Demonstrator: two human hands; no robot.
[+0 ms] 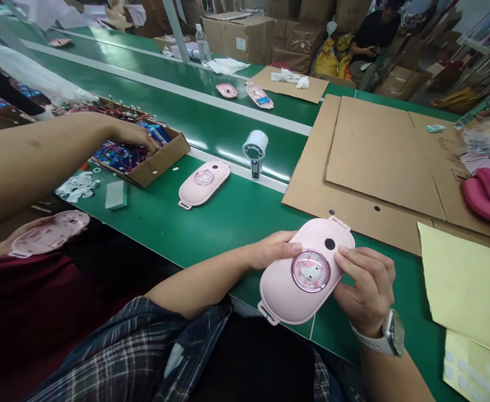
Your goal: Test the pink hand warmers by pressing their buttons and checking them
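Note:
Between my two hands is a pink oval plastic casing point(282, 296), tilted, with strap loops at both ends. Its face carries a round clear window with a white cat picture and a black dot above it. My left hand point(276, 248) grips the upper left edge, thumb on top. On the right edge, my right hand point(366, 279) holds with its fingertips beside the black dot; a watch is on that wrist. A similar pink casing point(203, 184) lies on the green table point(157, 229), and a small light-blue handheld fan point(255, 151) stands behind it.
At left, a co-worker's hand point(136, 137) reaches into a cardboard box point(165, 162) of blue wired parts; their other hand holds an open pink shell point(50, 234). Flat cardboard point(379, 151) and yellow sheets point(466, 285) lie right. White pieces point(80, 187) lie near the box.

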